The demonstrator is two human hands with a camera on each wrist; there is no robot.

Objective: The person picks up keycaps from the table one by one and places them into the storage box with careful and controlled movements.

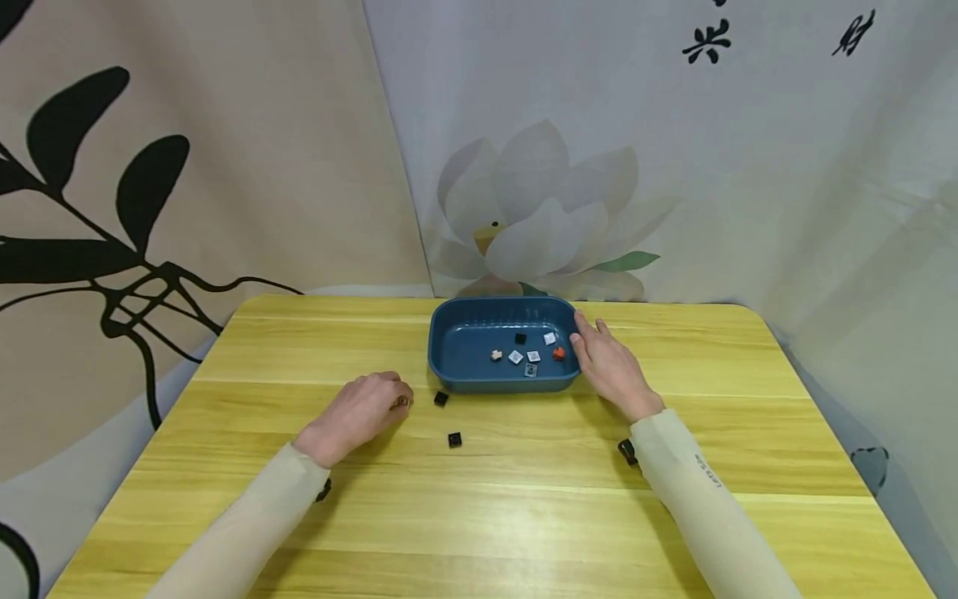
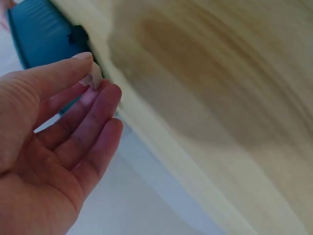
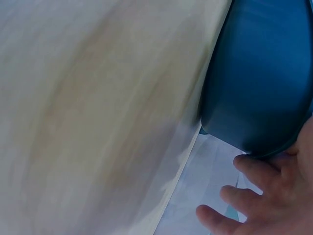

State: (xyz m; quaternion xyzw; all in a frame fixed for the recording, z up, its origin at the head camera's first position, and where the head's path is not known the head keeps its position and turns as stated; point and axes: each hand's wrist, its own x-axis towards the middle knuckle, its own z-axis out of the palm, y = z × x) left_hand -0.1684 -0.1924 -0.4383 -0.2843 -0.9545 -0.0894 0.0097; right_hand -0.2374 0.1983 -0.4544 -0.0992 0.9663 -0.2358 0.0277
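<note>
A blue tray (image 1: pixel 449 366) stands at the back middle of the yellow wooden table (image 1: pixel 524 499). Several small square pieces lie in it, white, black and one red (image 1: pixel 558 353). My right hand (image 1: pixel 587 334) lies flat with straight fingers against the tray's right wall; the right wrist view shows its fingers (image 3: pixel 247 164) beside the tray (image 3: pixel 264 73). My left hand (image 1: pixel 400 398) rests curled on the table left of the tray. In the left wrist view the thumb and fingers of that left hand (image 2: pixel 95 81) pinch a small white piece (image 2: pixel 94 74). Two black pieces (image 1: pixel 441 398) (image 1: pixel 454 439) lie loose by that hand.
Printed cloth backdrops hang close behind and to both sides of the table. The table's front half is bare wood between my forearms. A dark strap (image 1: pixel 627 452) shows at my right wrist.
</note>
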